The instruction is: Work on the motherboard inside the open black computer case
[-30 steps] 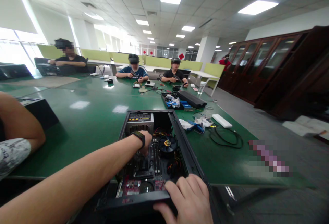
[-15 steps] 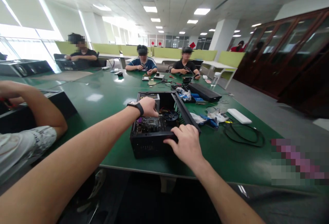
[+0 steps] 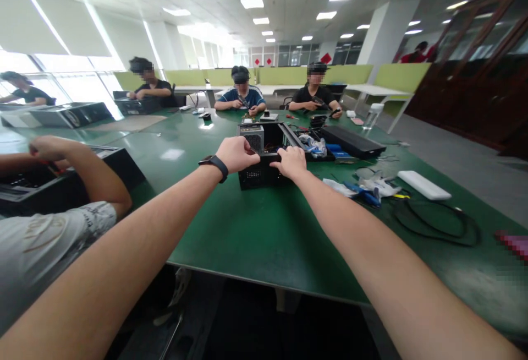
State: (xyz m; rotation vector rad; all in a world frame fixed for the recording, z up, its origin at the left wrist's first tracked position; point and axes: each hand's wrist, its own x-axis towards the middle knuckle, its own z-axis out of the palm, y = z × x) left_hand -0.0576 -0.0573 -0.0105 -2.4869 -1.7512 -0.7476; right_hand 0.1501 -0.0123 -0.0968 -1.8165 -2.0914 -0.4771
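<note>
An open black computer case (image 3: 264, 175) lies on the green table (image 3: 231, 228), farther out in front of me. Inside, a grey power supply unit (image 3: 252, 137) shows at its left; most of the interior is hidden by the front wall and my hands. My left hand (image 3: 237, 153), with a black watch on its wrist, grips the case's near left edge, thumb pointing inward. My right hand (image 3: 292, 162) is closed over the near right edge, fingers over the top and thumb on the near wall.
Blue-and-white gloves (image 3: 313, 145) and a long black panel (image 3: 355, 141) lie beyond the case. To the right are a white box (image 3: 424, 185) and a black cable (image 3: 437, 233). A co-worker's arm (image 3: 94, 167) reaches over another case (image 3: 119, 170) at left. A water bottle (image 3: 372, 116) stands farther back.
The case has moved away from me across the table, with both hands on it. My left hand has come from above the case's inside to its near edge. The view has shifted left.
</note>
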